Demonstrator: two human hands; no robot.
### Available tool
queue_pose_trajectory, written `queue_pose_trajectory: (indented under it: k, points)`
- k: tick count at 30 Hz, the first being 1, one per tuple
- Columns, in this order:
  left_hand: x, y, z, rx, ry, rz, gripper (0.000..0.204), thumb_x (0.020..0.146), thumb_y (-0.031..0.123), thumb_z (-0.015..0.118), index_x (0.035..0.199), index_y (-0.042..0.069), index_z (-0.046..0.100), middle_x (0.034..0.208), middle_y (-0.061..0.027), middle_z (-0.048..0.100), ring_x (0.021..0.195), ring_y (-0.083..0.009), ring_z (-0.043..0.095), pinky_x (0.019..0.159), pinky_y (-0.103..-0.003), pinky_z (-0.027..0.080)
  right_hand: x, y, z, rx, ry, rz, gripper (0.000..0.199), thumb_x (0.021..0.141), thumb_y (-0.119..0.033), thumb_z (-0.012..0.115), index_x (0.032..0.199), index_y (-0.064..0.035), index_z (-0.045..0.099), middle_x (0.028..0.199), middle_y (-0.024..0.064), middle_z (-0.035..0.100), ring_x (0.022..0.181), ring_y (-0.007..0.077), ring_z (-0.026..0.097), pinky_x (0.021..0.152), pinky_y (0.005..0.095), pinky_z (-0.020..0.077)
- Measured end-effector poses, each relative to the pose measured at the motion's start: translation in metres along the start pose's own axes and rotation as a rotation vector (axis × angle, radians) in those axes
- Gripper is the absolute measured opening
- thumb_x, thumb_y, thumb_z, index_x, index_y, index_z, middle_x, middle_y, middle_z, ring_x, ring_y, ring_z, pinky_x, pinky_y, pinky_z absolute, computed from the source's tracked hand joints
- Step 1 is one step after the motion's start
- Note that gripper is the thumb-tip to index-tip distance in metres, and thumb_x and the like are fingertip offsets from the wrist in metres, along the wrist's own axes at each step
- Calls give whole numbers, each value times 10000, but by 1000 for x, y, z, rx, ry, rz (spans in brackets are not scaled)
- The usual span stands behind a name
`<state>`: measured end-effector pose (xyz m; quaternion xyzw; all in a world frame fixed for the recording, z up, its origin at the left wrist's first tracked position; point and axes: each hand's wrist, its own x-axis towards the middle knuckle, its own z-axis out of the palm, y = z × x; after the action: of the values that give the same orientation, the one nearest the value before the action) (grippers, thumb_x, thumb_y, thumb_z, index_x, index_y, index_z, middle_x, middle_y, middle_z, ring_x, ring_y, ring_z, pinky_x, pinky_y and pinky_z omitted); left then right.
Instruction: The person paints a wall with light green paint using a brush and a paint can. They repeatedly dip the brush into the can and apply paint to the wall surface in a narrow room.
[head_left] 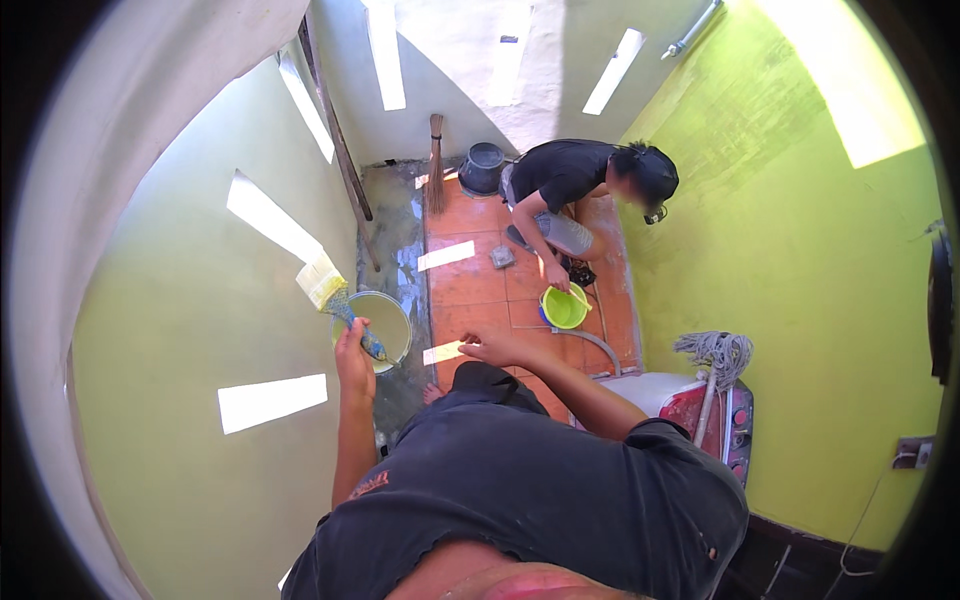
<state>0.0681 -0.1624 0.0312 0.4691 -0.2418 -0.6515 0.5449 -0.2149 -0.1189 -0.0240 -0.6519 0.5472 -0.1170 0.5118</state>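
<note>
Left wall (170, 330): pale green, catches slanted strips of light (272, 403). Back wall (550, 80): whitish, takes more strips plus a broad bright patch. Right wall (790, 260): yellow-green, bears a socket (914, 453) with trailing cord. Floor (470, 290): orange square tiles, bordered at left by a grey concrete strip (395, 230). Broom (436, 170): rests upright by back wall. Poles (340, 135): lean at left corner. Washing machine (640, 392): white and red, sits near right wall.
</note>
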Motion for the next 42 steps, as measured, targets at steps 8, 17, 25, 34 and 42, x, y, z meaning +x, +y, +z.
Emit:
queue_pose_trajectory:
  k: [8, 17, 25, 34, 42]
  points:
    - [-2, -10, 52, 20, 164, 42, 241, 1014, 263, 560, 1068, 37, 623, 1010, -31, 602, 961, -113, 562, 830, -287, 448, 73, -86, -32, 675, -322, -206, 380, 1000, -271, 588, 1245, 18, 562, 1095, 102, 669, 993, 150, 647, 860, 308, 524]
    - [6, -23, 86, 2, 245, -45, 282, 1022, 281, 536, 1149, 37, 596, 890, -14, 589, 698, -90, 568, 591, -234, 470, 98, -103, -54, 897, -575, -68, 330, 1030, -220, 534, 1293, -23, 502, 950, 50, 623, 850, 133, 627, 782, 289, 526]
    - [-16, -30, 92, -72, 392, 97, 270, 1020, 294, 470, 1138, 57, 526, 1094, -109, 593, 1066, -234, 597, 911, -398, 496, 107, -78, -164, 778, -405, -31, 238, 987, -113, 531, 1166, 38, 578, 734, 8, 512, 633, 75, 456, 591, 233, 385]
    - [-13, -15, 94, -104, 231, 172, 240, 1014, 309, 465, 1068, 80, 514, 1136, -139, 574, 1101, -293, 585, 959, -501, 502, 98, -63, -241, 233, -350, 6, 210, 927, -135, 582, 1062, 10, 652, 637, -49, 499, 532, 21, 428, 479, 192, 317]
    - [-13, -12, 86, -88, 227, 178, 226, 1021, 270, 460, 1107, 65, 498, 1115, -126, 569, 1077, -254, 590, 941, -469, 517, 87, -59, -142, -179, -237, -324, 323, 827, -200, 618, 1024, 47, 686, 769, 196, 659, 707, 334, 636, 677, 423, 494]
